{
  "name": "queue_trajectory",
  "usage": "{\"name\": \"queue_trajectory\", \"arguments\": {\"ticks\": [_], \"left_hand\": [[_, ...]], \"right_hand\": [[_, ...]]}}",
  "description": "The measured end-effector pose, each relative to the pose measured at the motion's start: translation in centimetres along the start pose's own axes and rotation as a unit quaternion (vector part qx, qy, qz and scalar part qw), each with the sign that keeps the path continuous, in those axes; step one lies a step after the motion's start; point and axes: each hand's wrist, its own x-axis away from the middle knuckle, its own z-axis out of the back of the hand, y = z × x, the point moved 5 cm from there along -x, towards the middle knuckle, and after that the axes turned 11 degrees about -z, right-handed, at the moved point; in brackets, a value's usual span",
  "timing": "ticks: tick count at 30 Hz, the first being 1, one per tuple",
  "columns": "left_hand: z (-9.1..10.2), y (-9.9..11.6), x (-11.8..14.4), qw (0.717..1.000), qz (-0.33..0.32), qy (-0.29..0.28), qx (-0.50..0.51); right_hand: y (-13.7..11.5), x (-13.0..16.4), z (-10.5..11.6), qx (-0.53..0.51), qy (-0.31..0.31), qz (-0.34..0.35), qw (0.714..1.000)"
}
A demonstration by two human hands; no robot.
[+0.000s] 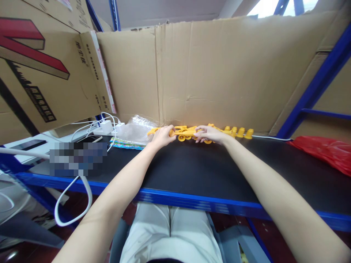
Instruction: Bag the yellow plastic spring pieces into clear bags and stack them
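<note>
Both my arms reach to the far edge of a black shelf top [197, 171]. My left hand [162, 137] is closed around the left end of a yellow plastic toy piece [185, 132] with small wheels. My right hand [210, 134] rests on the right part of the same piece, fingers curled over it. A row of yellow plastic pegs [237, 132] lies just right of my right hand, along the cardboard back wall [214, 73].
A clear plastic bag [136, 129] and a colourful packet lie left of my left hand. Further left are a white charger [105, 126], cables and a phone [90, 138]. A red plastic bag [326, 151] sits at the right. Blue shelf frame [192, 201] runs along the front.
</note>
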Motion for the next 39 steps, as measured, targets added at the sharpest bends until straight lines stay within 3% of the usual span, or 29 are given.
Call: {"name": "queue_trajectory", "arguments": {"ticks": [19,26,29,32,36,39], "left_hand": [[-0.5,-0.7,0.0,1.000,-0.002,-0.001,0.028],[0.0,-0.1,0.3,0.998,-0.003,0.000,0.056],[0.2,-0.3,0.4,0.998,0.011,0.017,0.057],[-0.1,-1.1,0.4,0.999,0.028,0.017,0.017],[-1.3,-2.7,0.8,0.997,0.062,-0.029,-0.038],[-2.3,-3.8,1.4,0.990,0.099,-0.088,-0.049]], "right_hand": [[-0.9,0.1,0.0,-0.003,0.031,0.050,0.998],[-0.8,0.1,0.8,-0.018,0.071,0.053,0.996],[-0.8,0.2,2.4,-0.035,0.149,0.066,0.986],[-0.7,0.5,4.9,-0.032,0.269,0.098,0.958],[0.3,2.0,8.1,0.065,0.456,0.139,0.877],[1.6,3.0,9.2,0.177,0.527,0.135,0.820]]}}
